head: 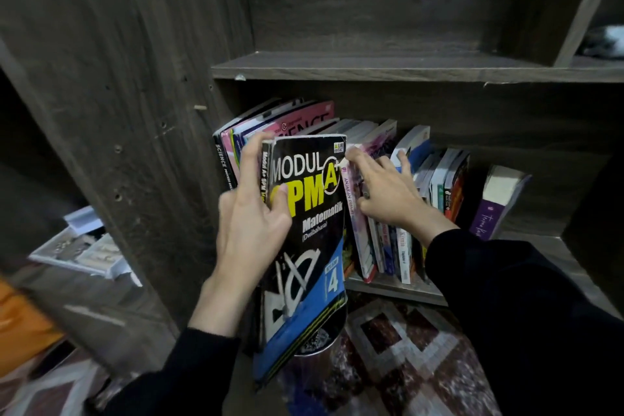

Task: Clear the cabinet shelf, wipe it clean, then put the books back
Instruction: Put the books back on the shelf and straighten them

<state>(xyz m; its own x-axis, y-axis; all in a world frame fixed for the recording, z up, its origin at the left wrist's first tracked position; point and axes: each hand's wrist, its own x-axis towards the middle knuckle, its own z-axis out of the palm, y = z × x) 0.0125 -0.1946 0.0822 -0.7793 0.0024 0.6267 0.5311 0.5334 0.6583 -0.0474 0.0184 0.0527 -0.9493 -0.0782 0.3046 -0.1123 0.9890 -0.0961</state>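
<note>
Black Matematik book (304,230) stands forward of the lower shelf (388,287) edge, left end of row. Left hand (250,223): fingers grasping its spine, thumb on cover. Right hand (385,189): fingers released, spread over neighbouring upright books (439,186).

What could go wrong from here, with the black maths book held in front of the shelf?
The left hand grips the black maths book near its spine only; the soft book could bend or slip. The right hand rests on the leaning row of books, which may topple if released. The purple book leans alone at the right and might fall flat.
</note>
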